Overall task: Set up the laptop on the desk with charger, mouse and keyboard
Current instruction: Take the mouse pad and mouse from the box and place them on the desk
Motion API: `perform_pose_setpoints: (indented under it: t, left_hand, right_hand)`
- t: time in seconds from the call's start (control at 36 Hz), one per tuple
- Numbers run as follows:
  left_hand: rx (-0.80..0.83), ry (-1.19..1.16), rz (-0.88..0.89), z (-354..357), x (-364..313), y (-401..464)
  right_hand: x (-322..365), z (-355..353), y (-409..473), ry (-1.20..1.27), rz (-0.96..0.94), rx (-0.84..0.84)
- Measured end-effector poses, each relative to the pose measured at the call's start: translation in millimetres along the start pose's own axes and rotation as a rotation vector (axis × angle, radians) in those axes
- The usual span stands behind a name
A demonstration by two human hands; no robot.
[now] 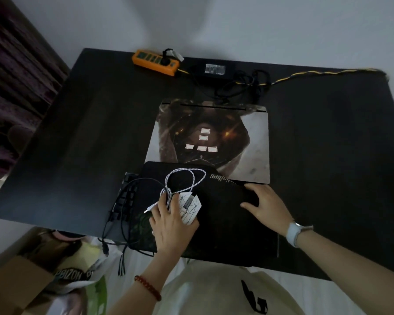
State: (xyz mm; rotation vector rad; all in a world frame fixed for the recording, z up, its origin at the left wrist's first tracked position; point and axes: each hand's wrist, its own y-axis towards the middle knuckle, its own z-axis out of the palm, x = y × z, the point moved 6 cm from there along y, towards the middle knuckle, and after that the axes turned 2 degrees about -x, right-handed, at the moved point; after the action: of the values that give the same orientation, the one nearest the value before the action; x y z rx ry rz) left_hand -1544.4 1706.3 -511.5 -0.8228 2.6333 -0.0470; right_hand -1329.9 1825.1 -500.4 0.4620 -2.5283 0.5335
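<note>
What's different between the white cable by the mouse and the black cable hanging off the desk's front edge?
The white braided cable is pale and patterned; the black cable is plain and dark. The white one loops on the dark mouse pad, and the left hand, on the white mouse, holds part of it; the black one crosses the keyboard and dangles over the desk edge, with no hand on it. Both lie slack, unplugged at the visible ends.

power strip (155, 62): orange, far edge of desk, one black plug in it
curtain (14, 87): dark, left of desk
cardboard box (11, 283): lower left, on floor
plastic bag (82, 276): beside box, printed lettering
</note>
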Motion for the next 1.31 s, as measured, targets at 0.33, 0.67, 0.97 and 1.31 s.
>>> perform_pose_setpoints:
  t: [0.33,0.67,0.97,1.31]
  left_hand:
    - [0.011,-0.023,0.011,-2,-28,28]
    - [0.143,0.046,0.214,14,-101,20]
    - [0.200,0.163,0.355,63,-225,-8]
    - [0.198,0.173,0.289,121,-322,-16]
  right_hand:
    - [-6,15,-13,0.808,0.788,-0.075]
    - [-41,-80,-35,0.312,0.534,-0.742]
    - [-172,-149,-68,0.338,0.649,-0.900]
    - [-316,-197,-62,0.259,0.751,-0.800]
